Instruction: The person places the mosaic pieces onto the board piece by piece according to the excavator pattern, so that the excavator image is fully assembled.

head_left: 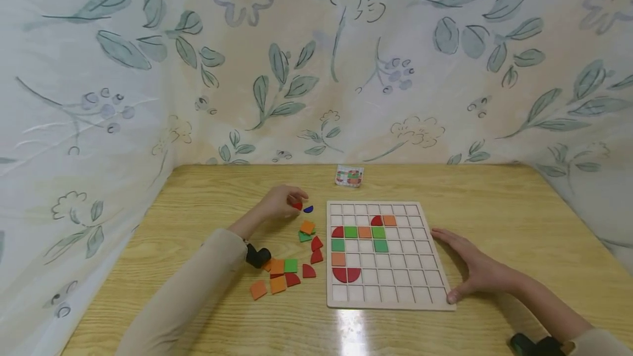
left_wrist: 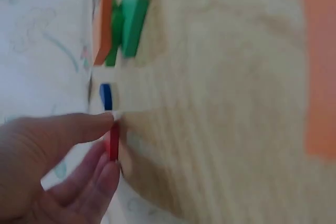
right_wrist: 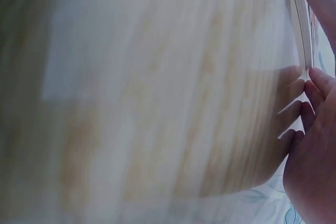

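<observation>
A wood-grain table carries a pale gridded board, with red, green and orange pieces lying in squares from its middle toward nine o'clock and others bare. Taking the board's middle as the centre of the dial and its far edge as twelve, the right hand is at three o'clock, thumb spread wide from extended fingers, touching the board's edge and near corner without holding any piece. The left hand is at ten o'clock, its thumb and fingers nearly closed in a pinch on a red piece; the fingers cover part of its outline, and I cannot tell whether it is clear of the table. A small card with a coloured pattern lies at eleven o'clock, its details too small to read. Loose pieces, among them an orange square, are scattered around eight to nine o'clock. Just beside the pinched piece, at its own three o'clock, lies the smallest, a blue piece. The step in hand looks like taking up the red piece while the right hand steadies the board; the next move seems to call for a secure pinch, a lift that avoids nudging the blue piece, and attention to which way the red one is turned.
</observation>
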Tool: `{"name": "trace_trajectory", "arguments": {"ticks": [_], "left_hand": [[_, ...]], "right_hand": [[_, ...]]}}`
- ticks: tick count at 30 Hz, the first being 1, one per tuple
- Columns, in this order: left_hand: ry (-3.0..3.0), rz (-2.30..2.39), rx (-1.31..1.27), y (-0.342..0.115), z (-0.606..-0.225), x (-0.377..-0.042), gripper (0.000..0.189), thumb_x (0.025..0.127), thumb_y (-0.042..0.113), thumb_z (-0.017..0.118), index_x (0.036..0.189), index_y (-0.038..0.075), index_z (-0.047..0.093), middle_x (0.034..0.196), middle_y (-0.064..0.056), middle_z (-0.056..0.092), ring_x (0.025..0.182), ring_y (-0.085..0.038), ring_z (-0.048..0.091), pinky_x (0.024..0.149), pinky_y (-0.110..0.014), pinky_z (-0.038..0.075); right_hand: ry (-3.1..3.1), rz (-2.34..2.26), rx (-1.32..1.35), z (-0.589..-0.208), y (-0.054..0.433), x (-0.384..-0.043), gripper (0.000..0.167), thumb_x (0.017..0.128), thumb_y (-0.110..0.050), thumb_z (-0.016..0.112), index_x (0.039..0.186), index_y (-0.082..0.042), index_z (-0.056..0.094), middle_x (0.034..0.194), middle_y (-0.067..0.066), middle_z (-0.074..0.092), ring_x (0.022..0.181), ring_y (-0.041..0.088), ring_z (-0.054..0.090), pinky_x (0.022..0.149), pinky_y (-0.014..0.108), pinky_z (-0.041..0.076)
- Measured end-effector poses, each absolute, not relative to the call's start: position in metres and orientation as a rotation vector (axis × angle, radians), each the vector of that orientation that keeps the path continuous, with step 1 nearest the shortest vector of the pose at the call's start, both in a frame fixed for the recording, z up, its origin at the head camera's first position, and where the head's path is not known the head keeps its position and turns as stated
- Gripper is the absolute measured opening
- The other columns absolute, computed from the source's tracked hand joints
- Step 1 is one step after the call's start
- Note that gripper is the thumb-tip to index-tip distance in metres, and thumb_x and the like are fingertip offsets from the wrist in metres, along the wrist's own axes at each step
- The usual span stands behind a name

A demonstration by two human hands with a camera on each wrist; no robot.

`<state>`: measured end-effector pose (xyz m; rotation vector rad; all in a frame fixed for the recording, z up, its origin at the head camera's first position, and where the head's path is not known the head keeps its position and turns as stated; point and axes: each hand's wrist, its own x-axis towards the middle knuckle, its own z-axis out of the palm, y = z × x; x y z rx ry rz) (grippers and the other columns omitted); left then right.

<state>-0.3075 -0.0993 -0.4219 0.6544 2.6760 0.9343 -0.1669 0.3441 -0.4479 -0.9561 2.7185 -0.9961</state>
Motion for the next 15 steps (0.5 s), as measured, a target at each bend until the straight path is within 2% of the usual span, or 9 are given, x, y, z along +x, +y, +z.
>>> {"name": "trace_trajectory", "arguments": {"ticks": [7, 12, 15], "left_hand": [[2.789, 0.939, 0.514, -0.0924, -0.4277, -0.3005, 0.031, 0.076, 0.017, 0.075, 0.104, 0.009, 0.067, 0.098, -0.005, 0.064, 0.087, -0.019, 0.057, 0.080, -0.033, 0.049], [2.778, 0.890, 0.668, -0.0976, -0.4281, -0.3002, 0.040, 0.076, 0.015, 0.075, 0.114, 0.009, 0.064, 0.111, -0.007, 0.063, 0.099, -0.023, 0.056, 0.088, -0.038, 0.046], [2.759, 0.874, 0.773, -0.1008, -0.4289, -0.3010, 0.043, 0.078, 0.010, 0.073, 0.119, 0.009, 0.061, 0.112, -0.007, 0.063, 0.100, -0.023, 0.055, 0.091, -0.039, 0.045]], "right_hand": [[2.723, -0.989, -0.931, -0.4488, 0.3441, -0.1648, 0.119, 0.050, -0.037, 0.088, 0.143, -0.001, 0.023, 0.141, 0.033, 0.023, 0.128, -0.012, 0.005, 0.094, 0.000, 0.005], [2.718, -0.999, -0.937, -0.4499, 0.3443, -0.1641, 0.119, 0.050, -0.036, 0.088, 0.144, -0.002, 0.023, 0.141, 0.032, 0.023, 0.129, -0.012, 0.004, 0.094, 0.000, 0.005], [2.717, -0.995, -0.929, -0.4497, 0.3445, -0.1640, 0.119, 0.050, -0.034, 0.088, 0.144, -0.003, 0.023, 0.143, 0.029, 0.023, 0.129, -0.012, 0.004, 0.094, 0.000, 0.005]]}}
